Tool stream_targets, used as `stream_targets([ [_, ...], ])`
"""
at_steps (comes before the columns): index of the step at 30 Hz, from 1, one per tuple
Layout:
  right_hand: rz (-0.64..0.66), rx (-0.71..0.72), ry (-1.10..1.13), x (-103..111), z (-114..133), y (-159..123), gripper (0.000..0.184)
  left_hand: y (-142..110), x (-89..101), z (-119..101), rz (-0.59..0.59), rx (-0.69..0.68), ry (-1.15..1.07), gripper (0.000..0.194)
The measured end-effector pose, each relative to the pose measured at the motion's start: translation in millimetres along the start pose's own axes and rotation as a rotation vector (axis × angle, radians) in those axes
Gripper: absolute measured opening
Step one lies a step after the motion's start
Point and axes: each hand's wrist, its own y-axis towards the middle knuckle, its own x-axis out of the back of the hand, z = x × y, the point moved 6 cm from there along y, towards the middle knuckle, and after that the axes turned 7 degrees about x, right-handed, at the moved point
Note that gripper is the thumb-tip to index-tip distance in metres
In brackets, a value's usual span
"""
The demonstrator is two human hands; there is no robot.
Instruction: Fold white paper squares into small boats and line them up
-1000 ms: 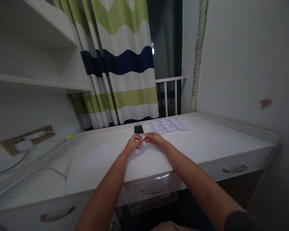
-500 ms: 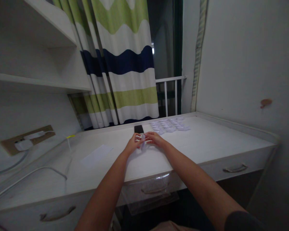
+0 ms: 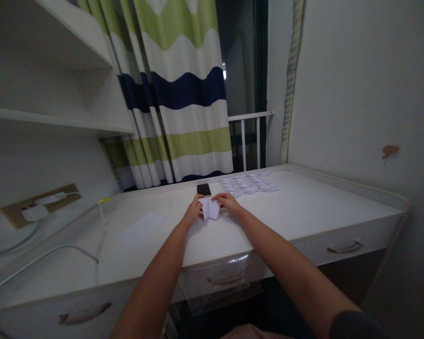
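Observation:
A small folded sheet of white paper point(image 3: 213, 210) is held between my two hands, just above the desk. It spreads in two panels with a crease down the middle. My left hand point(image 3: 193, 211) grips its left edge, with the fingers partly hidden behind it. On the other side, my right hand point(image 3: 229, 202) pinches the upper right edge. Behind the paper lies a black phone point(image 3: 204, 189). Several folded white paper pieces point(image 3: 249, 183) lie in rows to the right of the phone.
A flat white sheet point(image 3: 142, 228) rests on the desk point(image 3: 304, 207) at left. White cables point(image 3: 67, 247) run along the desk's left side from a wall socket point(image 3: 38, 205). A striped curtain point(image 3: 191, 94) hangs behind. Drawers with handles point(image 3: 345, 247) line the front.
The paper was narrow and nearly edge-on between my fingers; now it is opened out into two panels facing me. My hands have moved slightly apart.

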Motion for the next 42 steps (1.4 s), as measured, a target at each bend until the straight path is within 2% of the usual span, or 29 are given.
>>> stream_targets([
  [4, 0.037, 0.08, -0.13, -0.3, 2.0, 1.4, 0.014, -0.6, -0.3, -1.8, 0.016, 0.004, 0.002, 0.042],
  [7, 0.041, 0.138, -0.157, -0.3, 6.9, 0.8, 0.016, 0.1, 0.6, -5.0, -0.001, -0.036, 0.05, 0.032],
  [10, 0.029, 0.166, -0.155, -0.4, 11.0, 1.0, 0.017, 1.7, 3.9, -9.0, -0.073, -0.118, 0.161, 0.02],
  [14, 0.03, 0.194, -0.13, -1.6, 15.3, 0.9, 0.022, 2.3, 7.9, -12.5, -0.158, -0.187, 0.255, 0.017],
  [17, 0.051, 0.191, -0.107, -3.4, 16.6, -0.8, 0.024, 0.4, 11.6, -16.9, -0.202, -0.233, 0.196, 0.018],
  [21, 0.102, 0.154, -0.071, -7.8, 15.8, -3.7, 0.025, 2.0, 14.1, -13.6, -0.201, -0.135, 0.076, 0.031],
  [25, 0.114, 0.118, -0.032, -10.4, 12.8, -4.7, 0.027, 5.0, 13.7, -9.9, -0.181, -0.078, 0.082, 0.015],
  [31, 0.076, -0.015, 0.013, -10.6, 1.3, -4.6, 0.03, 3.7, 18.7, -11.3, -0.256, -0.084, 0.086, 0.013],
  [34, 0.109, -0.011, 0.041, -14.0, 1.1, -4.4, 0.024, 3.1, 18.9, -11.8, -0.282, -0.08, 0.089, 0.012],
  [42, 0.087, 0.044, 0.011, -12.6, 1.8, -0.8, 0.021, 6.4, 17.9, -4.7, -0.313, -0.06, 0.068, 0.014],
])
